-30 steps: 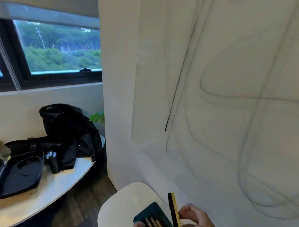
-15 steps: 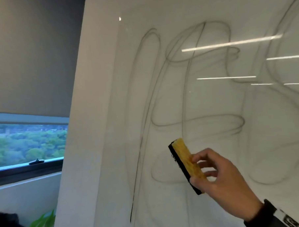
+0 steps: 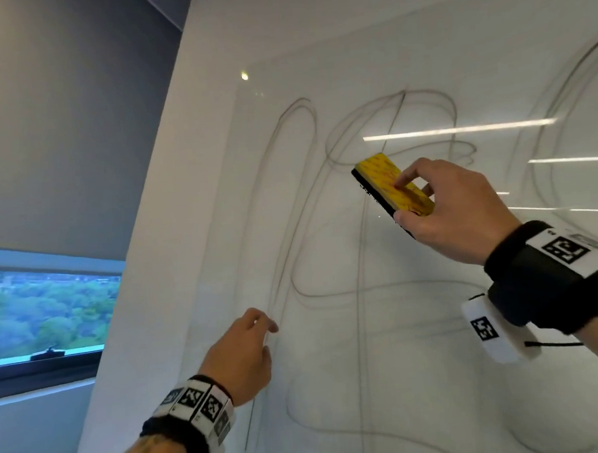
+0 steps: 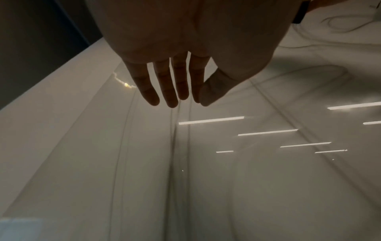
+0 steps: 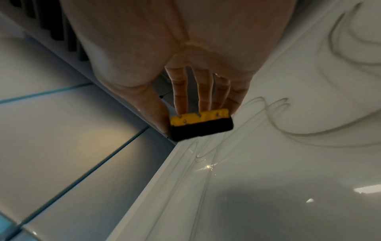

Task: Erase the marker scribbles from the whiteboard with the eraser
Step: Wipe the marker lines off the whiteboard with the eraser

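Observation:
A glossy whiteboard (image 3: 415,341) fills the right of the head view, covered in grey looping marker scribbles (image 3: 300,199). My right hand (image 3: 440,210) holds a yellow-backed eraser (image 3: 391,184) with a black felt face, thumb under its lower end and fingers on its yellow back. The felt faces the board near the upper loops; whether it touches I cannot tell. The right wrist view shows the eraser (image 5: 201,124) pinched between thumb and fingers. My left hand (image 3: 245,352) is lower down by the board's left edge, its fingers (image 4: 164,88) straight and empty.
A plain white wall strip (image 3: 169,266) borders the board on the left. Beyond it hangs a grey roller blind (image 3: 63,116) over a window (image 3: 48,312) with trees outside. Ceiling lights reflect as bright bars (image 3: 458,130) on the board.
My right hand lifted the eraser from a low case up to the upper scribbles. The head view swung upward. My left hand rose into view beside the board's left edge.

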The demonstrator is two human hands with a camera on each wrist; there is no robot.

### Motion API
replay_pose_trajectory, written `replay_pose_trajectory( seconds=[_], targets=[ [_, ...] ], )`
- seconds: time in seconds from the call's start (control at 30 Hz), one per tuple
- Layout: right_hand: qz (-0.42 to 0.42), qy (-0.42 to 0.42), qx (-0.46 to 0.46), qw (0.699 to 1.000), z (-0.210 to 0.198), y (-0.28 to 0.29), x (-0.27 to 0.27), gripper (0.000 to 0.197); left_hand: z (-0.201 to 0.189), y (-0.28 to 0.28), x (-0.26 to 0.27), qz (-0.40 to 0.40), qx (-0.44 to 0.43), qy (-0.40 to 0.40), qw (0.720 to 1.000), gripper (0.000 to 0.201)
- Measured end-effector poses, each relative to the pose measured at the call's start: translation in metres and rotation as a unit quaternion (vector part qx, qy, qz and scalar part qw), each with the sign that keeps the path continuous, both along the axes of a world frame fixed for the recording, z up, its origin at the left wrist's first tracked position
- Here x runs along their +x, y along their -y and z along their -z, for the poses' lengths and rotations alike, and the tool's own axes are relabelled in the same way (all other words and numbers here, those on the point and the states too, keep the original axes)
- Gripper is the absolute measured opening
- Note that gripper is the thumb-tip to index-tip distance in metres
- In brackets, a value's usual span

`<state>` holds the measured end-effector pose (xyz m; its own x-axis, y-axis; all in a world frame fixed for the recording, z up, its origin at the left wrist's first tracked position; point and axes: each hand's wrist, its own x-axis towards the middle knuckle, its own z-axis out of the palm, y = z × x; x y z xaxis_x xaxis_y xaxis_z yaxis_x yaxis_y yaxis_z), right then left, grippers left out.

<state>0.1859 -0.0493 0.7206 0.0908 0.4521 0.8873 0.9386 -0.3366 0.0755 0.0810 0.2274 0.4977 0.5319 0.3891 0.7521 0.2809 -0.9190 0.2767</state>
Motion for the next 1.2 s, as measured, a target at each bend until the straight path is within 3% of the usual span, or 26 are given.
replay_pose_trajectory(
  seconds=[0.17, 0.23, 0.33, 0.47, 0.53, 0.6, 0.77, 0.87, 0.93, 1.03, 1.13, 1.2],
  targets=[
    [0.037, 0.030, -0.065, 0.997, -0.024, -0.065, 0.002, 0.040, -0.058, -0.032, 0.010, -0.042, 0.022, 0.021, 0.999, 0.046],
    [0.058, 0.049, -0.074, 0.994, -0.035, -0.093, 0.000, 0.043, -0.068, -0.046, 0.017, -0.024, 0.027, 0.034, 0.999, 0.059],
    [0.106, 0.075, -0.033, 0.991, -0.065, -0.131, -0.003, 0.044, -0.065, -0.063, 0.026, 0.021, 0.023, 0.026, 0.999, 0.080],
    [0.182, 0.087, 0.044, 0.978, -0.129, -0.167, 0.001, 0.021, -0.048, -0.074, 0.030, 0.036, 0.064, 0.001, 0.997, 0.096],
    [0.236, 0.088, 0.044, 0.967, -0.152, -0.183, 0.001, 0.020, -0.045, -0.083, 0.030, 0.035, 0.088, -0.018, 0.995, 0.100],
    [0.260, 0.114, 0.029, 0.958, -0.150, -0.207, 0.002, 0.025, -0.045, -0.090, 0.030, 0.033, 0.099, -0.033, 0.994, 0.103],
    [0.220, 0.189, -0.085, 0.953, -0.098, -0.259, 0.001, 0.039, -0.048, -0.097, 0.030, 0.042, 0.116, -0.030, 0.992, 0.101],
    [0.242, 0.150, -0.070, 0.956, -0.141, -0.241, 0.002, 0.047, -0.050, -0.096, 0.032, 0.051, 0.114, -0.035, 0.992, 0.102],
    [0.271, 0.116, -0.002, 0.956, -0.180, -0.224, 0.004, 0.050, -0.050, -0.095, 0.033, 0.052, 0.112, -0.044, 0.991, 0.101],
    [0.288, 0.093, 0.073, 0.950, -0.202, -0.234, -0.001, 0.037, -0.051, -0.095, 0.033, 0.056, 0.111, -0.047, 0.991, 0.100],
    [0.249, 0.105, -0.029, 0.962, -0.166, -0.288, -0.009, 0.055, -0.050, -0.098, 0.033, 0.061, 0.111, -0.042, 0.991, 0.099],
    [0.239, 0.147, -0.099, 0.955, -0.139, -0.305, -0.009, 0.052, -0.050, -0.098, 0.033, 0.064, 0.108, -0.038, 0.991, 0.098]
  ],
)
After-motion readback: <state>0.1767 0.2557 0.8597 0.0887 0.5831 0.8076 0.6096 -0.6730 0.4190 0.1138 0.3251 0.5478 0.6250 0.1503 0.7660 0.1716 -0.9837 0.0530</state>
